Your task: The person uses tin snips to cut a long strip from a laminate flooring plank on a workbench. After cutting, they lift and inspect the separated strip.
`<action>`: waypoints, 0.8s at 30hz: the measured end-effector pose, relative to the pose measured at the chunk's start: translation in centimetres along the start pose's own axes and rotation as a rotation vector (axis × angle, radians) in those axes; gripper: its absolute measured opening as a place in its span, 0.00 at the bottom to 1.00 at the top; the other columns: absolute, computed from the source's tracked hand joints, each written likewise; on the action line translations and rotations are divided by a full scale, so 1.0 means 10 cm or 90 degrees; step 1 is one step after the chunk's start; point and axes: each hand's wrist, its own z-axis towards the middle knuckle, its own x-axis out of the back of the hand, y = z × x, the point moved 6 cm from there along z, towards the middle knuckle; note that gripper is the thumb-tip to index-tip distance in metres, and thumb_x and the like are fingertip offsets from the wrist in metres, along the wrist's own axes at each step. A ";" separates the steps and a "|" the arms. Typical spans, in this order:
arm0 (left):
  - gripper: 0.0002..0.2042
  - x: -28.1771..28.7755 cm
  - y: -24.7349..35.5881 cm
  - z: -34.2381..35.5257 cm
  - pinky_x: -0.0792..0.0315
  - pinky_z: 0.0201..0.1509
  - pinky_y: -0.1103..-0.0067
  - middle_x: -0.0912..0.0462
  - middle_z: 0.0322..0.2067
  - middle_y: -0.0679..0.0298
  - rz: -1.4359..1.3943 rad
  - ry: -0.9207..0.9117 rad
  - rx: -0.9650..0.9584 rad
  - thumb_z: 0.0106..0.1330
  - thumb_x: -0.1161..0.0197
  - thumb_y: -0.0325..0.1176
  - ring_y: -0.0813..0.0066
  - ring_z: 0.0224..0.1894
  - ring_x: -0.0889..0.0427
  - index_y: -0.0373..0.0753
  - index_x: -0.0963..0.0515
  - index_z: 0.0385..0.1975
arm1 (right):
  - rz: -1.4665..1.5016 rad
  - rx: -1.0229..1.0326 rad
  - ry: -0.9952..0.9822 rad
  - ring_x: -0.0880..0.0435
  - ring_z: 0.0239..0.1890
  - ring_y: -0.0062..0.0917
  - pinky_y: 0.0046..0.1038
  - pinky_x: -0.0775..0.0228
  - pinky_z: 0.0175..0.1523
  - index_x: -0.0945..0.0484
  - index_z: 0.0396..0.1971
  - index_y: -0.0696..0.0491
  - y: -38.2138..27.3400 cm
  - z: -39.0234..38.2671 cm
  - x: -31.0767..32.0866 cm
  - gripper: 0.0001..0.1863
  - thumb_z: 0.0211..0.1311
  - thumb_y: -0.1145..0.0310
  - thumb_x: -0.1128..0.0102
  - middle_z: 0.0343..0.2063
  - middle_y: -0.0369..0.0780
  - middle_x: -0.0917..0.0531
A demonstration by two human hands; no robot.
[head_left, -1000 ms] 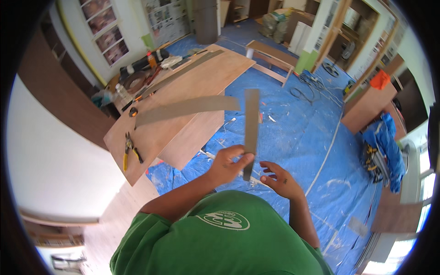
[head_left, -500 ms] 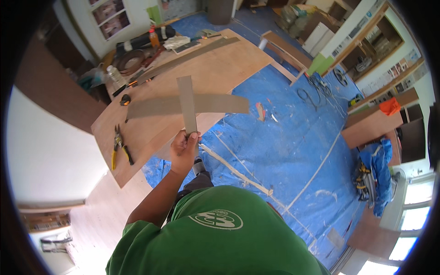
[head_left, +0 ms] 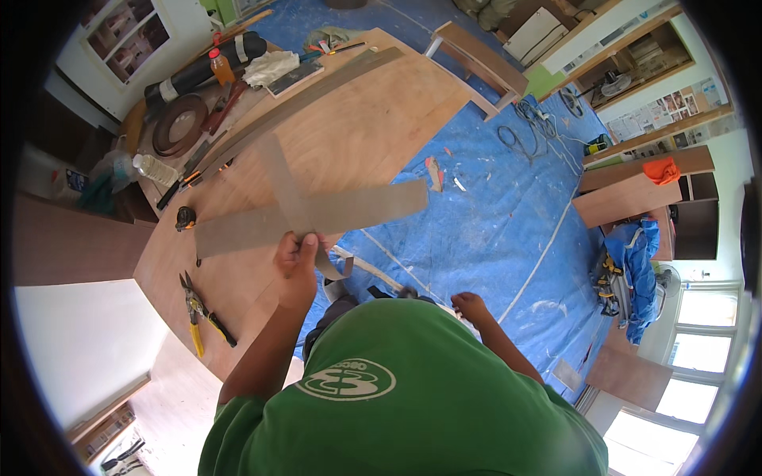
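Observation:
My left hand (head_left: 297, 252) pinches a thin, flexible grey-brown strip (head_left: 287, 186) between thumb and fingers. Its upper part is smeared by motion and its lower end curls up below the hand. Under it, a wider grey-brown strip (head_left: 373, 206) lies across the wooden panel (head_left: 349, 119), its right end jutting past the panel's edge over the blue sheet. My right hand (head_left: 470, 307) is off to the right, close to my body, fingers curled; whatever it may hold is hidden. Yellow-and-black snips (head_left: 202, 313) rest on the panel left of my left hand.
A tape measure (head_left: 185, 218) sits at the panel's left edge. Along the back lie a long strip (head_left: 309, 97), a coiled brown band (head_left: 179, 127), a clear bottle (head_left: 155, 169) and an orange-filled bottle (head_left: 221, 67). A low bench (head_left: 480, 59) and cables (head_left: 532, 127) are on the blue sheet (head_left: 508, 214).
My right hand has come into view. The narrow strip in my left hand has tilted leftward, its lower end now showing as a curl. The whole view has turned slightly.

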 end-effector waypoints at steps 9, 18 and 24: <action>0.09 0.27 0.53 0.17 0.19 0.41 0.77 0.15 0.37 0.63 0.123 0.270 -0.005 0.78 0.41 0.35 0.78 0.37 0.16 0.36 0.21 0.42 | 0.187 0.087 0.007 0.16 0.33 0.27 0.31 0.23 0.35 0.24 0.62 0.57 -1.88 1.84 0.24 0.29 0.63 0.61 0.34 0.39 0.40 0.14; 0.10 0.24 0.86 -0.26 0.19 0.41 0.77 0.15 0.38 0.63 0.221 0.665 -0.075 0.79 0.40 0.39 0.77 0.38 0.16 0.37 0.21 0.44 | 0.064 -0.043 -0.285 0.22 0.58 0.29 0.40 0.29 0.62 0.29 0.68 0.44 -2.15 3.22 0.03 0.36 0.56 0.70 0.31 0.57 0.36 0.20; 0.10 -0.15 0.85 -0.24 0.19 0.41 0.77 0.15 0.38 0.64 0.266 0.733 -0.078 0.79 0.40 0.39 0.77 0.38 0.16 0.38 0.22 0.44 | 0.034 0.001 -0.504 0.19 0.51 0.21 0.32 0.29 0.55 0.22 0.61 0.43 -2.34 3.22 0.42 0.23 0.67 0.62 0.31 0.48 0.30 0.15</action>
